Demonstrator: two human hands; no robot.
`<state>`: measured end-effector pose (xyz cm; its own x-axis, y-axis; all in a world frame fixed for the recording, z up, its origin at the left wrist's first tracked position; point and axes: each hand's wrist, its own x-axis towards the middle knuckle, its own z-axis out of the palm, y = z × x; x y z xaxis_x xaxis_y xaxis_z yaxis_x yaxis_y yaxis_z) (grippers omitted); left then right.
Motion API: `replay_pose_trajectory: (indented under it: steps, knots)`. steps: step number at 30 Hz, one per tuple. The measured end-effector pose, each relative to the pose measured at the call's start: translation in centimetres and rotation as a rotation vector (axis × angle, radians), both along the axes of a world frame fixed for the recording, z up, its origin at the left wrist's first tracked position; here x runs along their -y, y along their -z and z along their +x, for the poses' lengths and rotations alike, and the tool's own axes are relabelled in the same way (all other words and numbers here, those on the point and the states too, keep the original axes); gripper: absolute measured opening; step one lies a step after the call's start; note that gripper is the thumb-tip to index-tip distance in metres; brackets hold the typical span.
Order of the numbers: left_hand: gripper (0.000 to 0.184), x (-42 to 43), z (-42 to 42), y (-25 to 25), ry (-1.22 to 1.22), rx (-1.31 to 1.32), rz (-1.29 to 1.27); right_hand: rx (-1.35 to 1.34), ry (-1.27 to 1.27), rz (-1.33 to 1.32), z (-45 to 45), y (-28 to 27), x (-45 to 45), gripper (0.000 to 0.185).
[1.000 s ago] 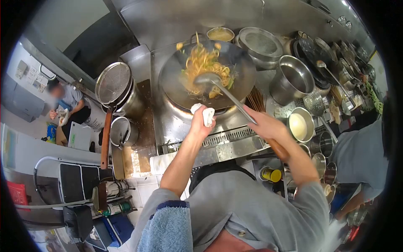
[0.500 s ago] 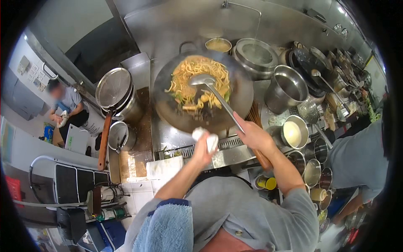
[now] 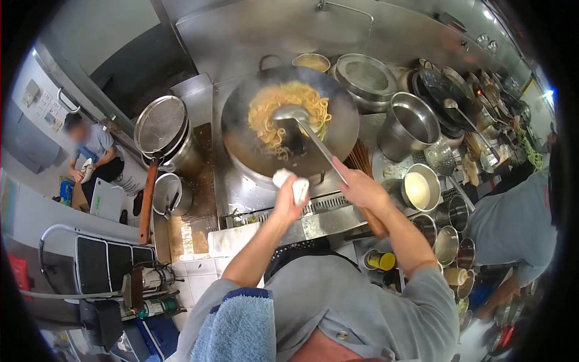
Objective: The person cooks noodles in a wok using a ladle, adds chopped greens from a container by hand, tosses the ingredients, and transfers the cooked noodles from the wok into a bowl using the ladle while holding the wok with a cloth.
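My left hand (image 3: pixel 289 204) is closed around a folded white cloth (image 3: pixel 299 190) at the near rim of a large dark wok (image 3: pixel 241 145); whatever part of the wok lies under the cloth is hidden. Saucy noodles (image 3: pixel 286 96) lie in the wok under light steam. In my right hand (image 3: pixel 365 190) is the handle of a long metal ladle (image 3: pixel 316 142). Its round bowl rests over the noodles near the wok's middle, with a dark bare patch of wok beside it. A wooden-handled bamboo brush (image 3: pixel 362 158) lies just beyond my right hand.
Left of the wok stand a strainer (image 3: pixel 160 123) on a pot and a small metal pot (image 3: pixel 181 194). On the right are a deep steel pot (image 3: pixel 392 130), a container of pale liquid (image 3: pixel 417 190) and several ladles. One person (image 3: pixel 512 217) stands at right; another (image 3: pixel 96 148) sits far left.
The noodles have bunched together toward the far right of the wok, and the wok's near side looks more raised. Steam has thickened. Both hands keep their holds.
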<state>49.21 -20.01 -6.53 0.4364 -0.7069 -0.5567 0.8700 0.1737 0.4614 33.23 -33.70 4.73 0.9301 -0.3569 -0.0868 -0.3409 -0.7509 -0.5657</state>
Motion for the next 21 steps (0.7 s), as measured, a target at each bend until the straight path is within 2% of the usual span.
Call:
replay_pose_trajectory:
  steps: [2, 3, 4, 5, 7, 9, 10, 13, 14, 15, 16, 17, 18, 19, 21]
  knots:
    - [0.017, -2.4, -2.7, 0.7, 0.037, -0.013, 0.001, 0.122, -0.01, -0.018, -0.3, -0.7, -0.3, 0.068]
    - [0.017, -3.3, -3.2, -0.2, 0.077, -0.031, -0.034, 0.073, -0.02, 0.0, -0.9, -2.3, -0.4, 0.067]
    - [0.019, -3.1, -3.4, -3.1, -0.029, -0.047, 0.049, 0.015, -0.034, 0.022, -1.9, -4.0, -0.5, 0.065]
    - [0.019, -2.4, -1.6, -2.9, -0.064, -0.088, -0.026, -0.053, -0.054, 0.049, -2.9, -4.9, -0.5, 0.064]
    - [0.019, -0.6, 2.9, -2.9, 0.053, -0.089, -0.048, -0.158, -0.064, 0.077, -2.8, -5.4, 0.1, 0.065]
    - [0.019, 1.1, 5.5, -1.8, 0.116, 0.003, -0.126, -0.264, -0.03, 0.131, -1.1, -5.5, -0.2, 0.065]
    - [0.018, 1.5, 5.2, -1.3, 0.082, -0.009, -0.133, -0.164, -0.029, 0.044, -0.1, -4.1, -0.4, 0.065]
    - [0.015, -0.3, 0.4, 0.6, 0.01, 0.049, -0.023, -0.075, 0.035, 0.031, 2.2, -0.2, 0.1, 0.065]
    - [0.009, -1.4, -1.7, -1.0, 0.015, 0.019, 0.024, 0.006, 0.019, -0.009, 1.6, -0.5, 0.1, 0.066]
    - [0.009, -2.9, -3.2, -2.7, 0.024, -0.004, 0.079, 0.039, -0.005, -0.012, 0.2, -1.2, 0.4, 0.067]
    - [0.009, -3.2, -3.0, -0.3, 0.116, 0.02, -0.039, 0.069, -0.031, -0.009, -1.3, -2.6, 0.8, 0.067]
    - [0.009, -2.3, -2.7, -2.2, -0.059, -0.022, 0.076, -0.077, 0.028, 0.05, -2.7, -6.0, 0.2, 0.068]
    - [0.009, -1.6, -0.5, -2.0, -0.034, -0.039, 0.027, -0.041, -0.033, 0.021, -4.7, -5.6, 1.8, 0.069]
    - [0.009, -0.7, 2.2, -1.6, -0.013, -0.049, -0.035, -0.195, -0.018, 0.084, -5.4, -10.5, 0.7, 0.07]
    - [0.01, 1.2, 5.5, -1.6, 0.002, 0.018, -0.036, -0.257, -0.096, -0.005, -7.8, -12.6, 1.8, 0.071]
